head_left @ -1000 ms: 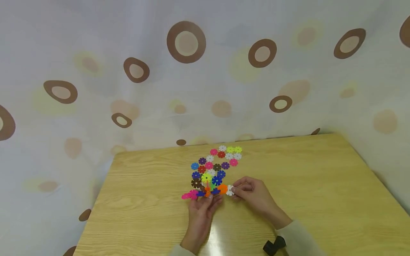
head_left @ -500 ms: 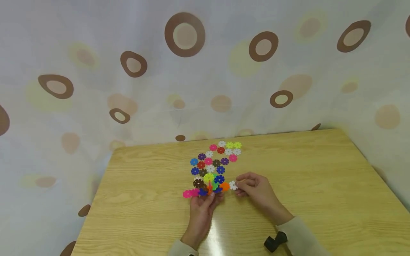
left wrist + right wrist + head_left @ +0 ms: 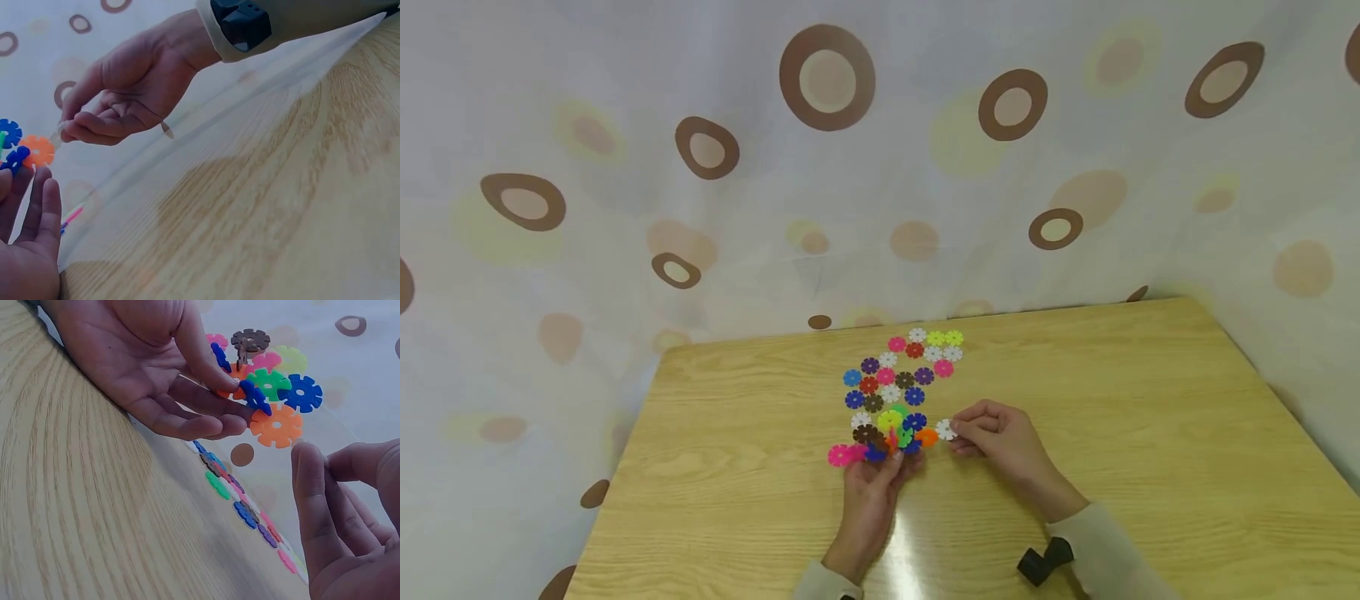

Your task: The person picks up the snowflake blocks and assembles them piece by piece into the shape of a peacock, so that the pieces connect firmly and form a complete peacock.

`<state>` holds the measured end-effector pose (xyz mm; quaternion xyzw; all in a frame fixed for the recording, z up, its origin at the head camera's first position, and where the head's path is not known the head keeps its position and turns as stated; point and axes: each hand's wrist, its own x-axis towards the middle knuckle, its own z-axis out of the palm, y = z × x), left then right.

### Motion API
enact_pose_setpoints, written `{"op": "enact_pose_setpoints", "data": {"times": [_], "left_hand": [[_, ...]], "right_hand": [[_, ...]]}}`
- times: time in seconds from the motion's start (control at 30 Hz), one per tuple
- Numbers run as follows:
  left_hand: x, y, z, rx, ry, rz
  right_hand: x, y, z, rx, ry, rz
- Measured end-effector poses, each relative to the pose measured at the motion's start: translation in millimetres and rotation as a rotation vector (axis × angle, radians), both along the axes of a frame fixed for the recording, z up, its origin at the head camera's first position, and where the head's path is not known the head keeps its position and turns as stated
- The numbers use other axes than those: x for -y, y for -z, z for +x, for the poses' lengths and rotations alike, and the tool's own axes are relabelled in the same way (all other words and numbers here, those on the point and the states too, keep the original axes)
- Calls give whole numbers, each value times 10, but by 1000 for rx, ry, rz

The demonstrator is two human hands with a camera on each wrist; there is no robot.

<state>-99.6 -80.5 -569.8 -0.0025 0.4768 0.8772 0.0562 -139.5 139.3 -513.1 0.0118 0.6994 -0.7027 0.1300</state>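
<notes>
My left hand holds a cluster of joined plastic snowflake discs by its underside, thumb against the front. Pink discs stick out on the left; brown, yellow, green and blue ones rise above. At its right end sits an orange disc. Thumb and forefinger of my right hand pinch a white snowflake disc close beside the orange one. Whether the white disc is slotted into the orange one, I cannot tell. In the right wrist view, the fingertips mostly hide the white disc.
Beyond the hands, several loose snowflake discs lie in rough rows on the wooden table. A patterned cloth hangs behind the table's far edge. A black device is on my right wrist.
The cluster has tilted in my left hand, so more of its upper discs face the camera. My right hand has shifted slightly right with the white disc, and the head view has moved a little.
</notes>
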Motion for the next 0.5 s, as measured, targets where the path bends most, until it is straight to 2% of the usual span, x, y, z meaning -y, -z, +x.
{"op": "enact_pose_setpoints", "data": {"times": [0.33, 0.5], "left_hand": [[-3, -12, 10, 1, 9, 11], [-11, -26, 16, 7, 23, 6]], "right_hand": [[66, -13, 18, 57, 64, -31], [60, 7, 16, 60, 52, -61]]}}
